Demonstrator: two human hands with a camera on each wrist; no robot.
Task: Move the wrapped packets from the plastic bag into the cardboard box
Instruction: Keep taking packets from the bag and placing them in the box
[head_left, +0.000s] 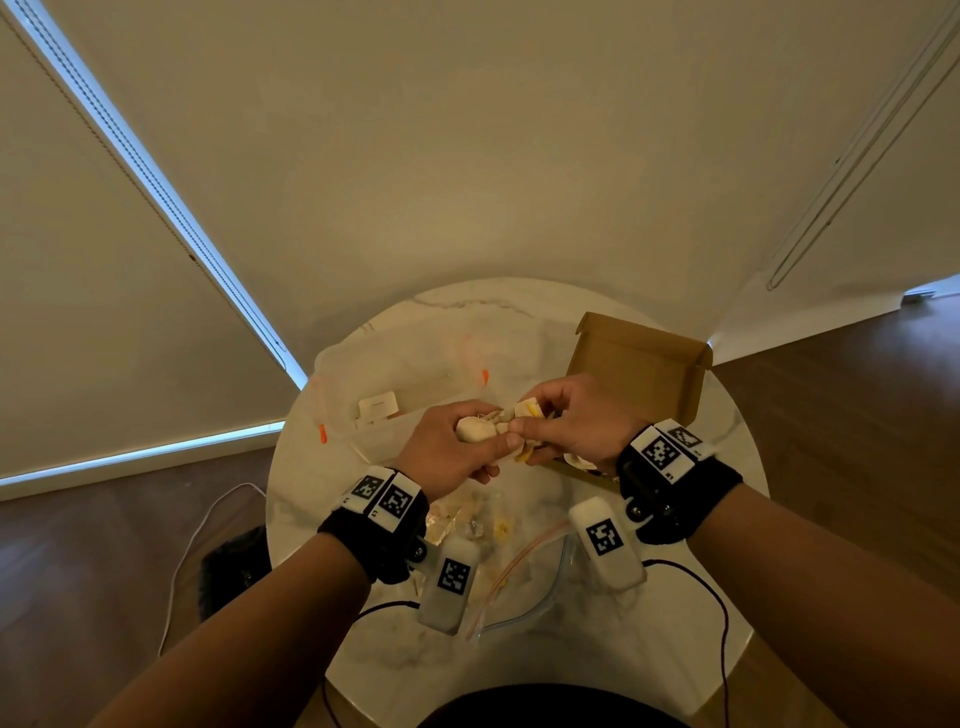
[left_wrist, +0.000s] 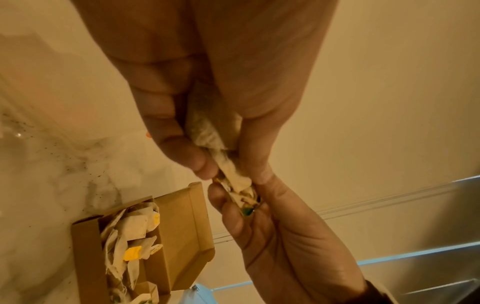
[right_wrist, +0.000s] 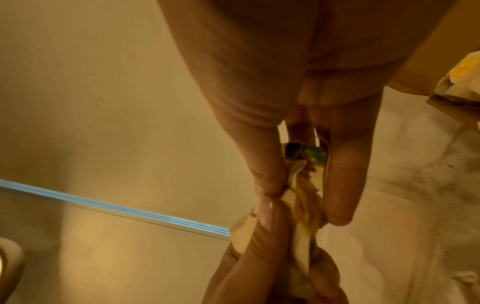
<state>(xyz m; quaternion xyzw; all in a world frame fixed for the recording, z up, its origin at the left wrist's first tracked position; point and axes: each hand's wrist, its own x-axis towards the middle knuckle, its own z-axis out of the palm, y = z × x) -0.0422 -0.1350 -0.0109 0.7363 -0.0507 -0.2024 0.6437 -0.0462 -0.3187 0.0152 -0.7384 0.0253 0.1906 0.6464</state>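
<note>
Both hands are pinching one bunch of wrapped packets (head_left: 498, 423) above the table (head_left: 727, 467): the left hand (head_left: 447, 452) is curling round its pale bulky end, while the right hand (head_left: 576, 421) is clamping thumb and fingers on the end carrying the yellow and green tags. The bunch's long axis is running left to right between the grips, and the cardboard box (head_left: 644, 364) is standing open just beyond the right hand, making that the nearer hand for the drop. The box is already holding packets, and the plastic bag (head_left: 519, 587) is lying near the wrists. No writing on the tags is coming through legibly.
</note>
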